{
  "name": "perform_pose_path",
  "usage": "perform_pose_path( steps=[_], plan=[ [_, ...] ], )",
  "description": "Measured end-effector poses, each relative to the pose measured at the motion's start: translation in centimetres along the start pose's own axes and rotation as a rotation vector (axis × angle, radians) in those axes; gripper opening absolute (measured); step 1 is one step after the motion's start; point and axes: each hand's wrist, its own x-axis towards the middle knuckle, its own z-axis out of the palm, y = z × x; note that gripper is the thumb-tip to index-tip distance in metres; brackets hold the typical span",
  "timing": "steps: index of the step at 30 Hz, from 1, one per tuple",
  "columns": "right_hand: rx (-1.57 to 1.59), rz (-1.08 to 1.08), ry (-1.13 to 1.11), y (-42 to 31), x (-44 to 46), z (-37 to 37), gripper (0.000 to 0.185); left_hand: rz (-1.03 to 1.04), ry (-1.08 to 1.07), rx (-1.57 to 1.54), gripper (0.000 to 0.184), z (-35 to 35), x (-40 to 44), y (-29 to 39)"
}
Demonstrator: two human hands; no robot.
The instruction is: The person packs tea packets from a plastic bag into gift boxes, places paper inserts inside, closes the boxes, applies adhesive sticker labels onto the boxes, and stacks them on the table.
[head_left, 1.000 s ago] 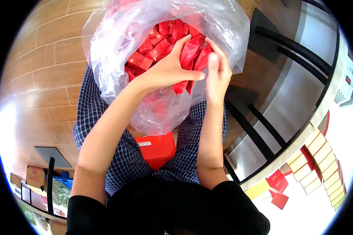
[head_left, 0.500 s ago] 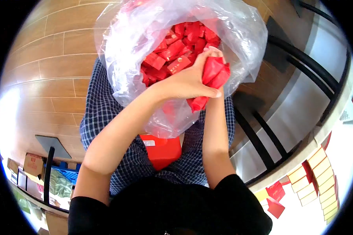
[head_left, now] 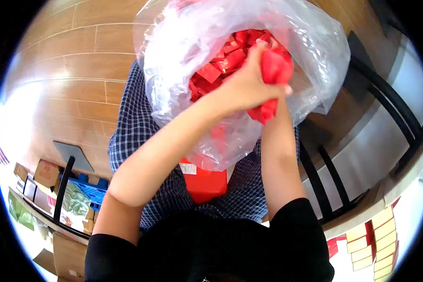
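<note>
My left hand (head_left: 251,84) is wrapped round a bunch of red packets (head_left: 276,68) over the right part of a large clear plastic bag (head_left: 174,61). Several small red packets (head_left: 209,73) with gold print lie inside the bag. Behind the bunch, my right hand is mostly hidden; only its wrist and a bit of its fingers (head_left: 270,43) show, so its grip is not visible. The bag stands between my legs, its mouth open towards me.
A red stool (head_left: 204,185) shows between my legs. Black metal table legs (head_left: 315,183) are at the right, with stacked yellow and red boxes (head_left: 383,239) beyond. Cardboard boxes (head_left: 47,174) and a blue crate (head_left: 89,190) are at the lower left.
The view has shifted, so the bag and hands appear further right. The hands, earlier apart around the red packets, have come together, and the left hand now covers the right.
</note>
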Motion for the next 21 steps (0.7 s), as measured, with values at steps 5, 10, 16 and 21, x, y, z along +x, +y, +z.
perform_pose_path(
  steps=[5,10,16,21],
  plan=[
    [0.409,0.136,-0.116,-5.0,-10.3,-8.8,0.068,0.001,0.226,0.089,0.097,-0.5,1.1,-1.0],
    [0.529,-0.069,-0.062,-7.2,-20.4,-15.0,0.059,-0.236,-0.188,0.028,0.103,3.1,-3.4,1.5],
    [0.174,-0.127,0.225,-7.2,-30.4,-17.7,0.050,0.031,-0.405,-0.089,0.088,9.3,-10.1,-1.7],
    [0.260,-0.104,0.208,-8.1,-40.5,-22.0,0.043,0.113,-0.389,-0.064,0.084,13.3,-18.8,-3.2]
  ],
)
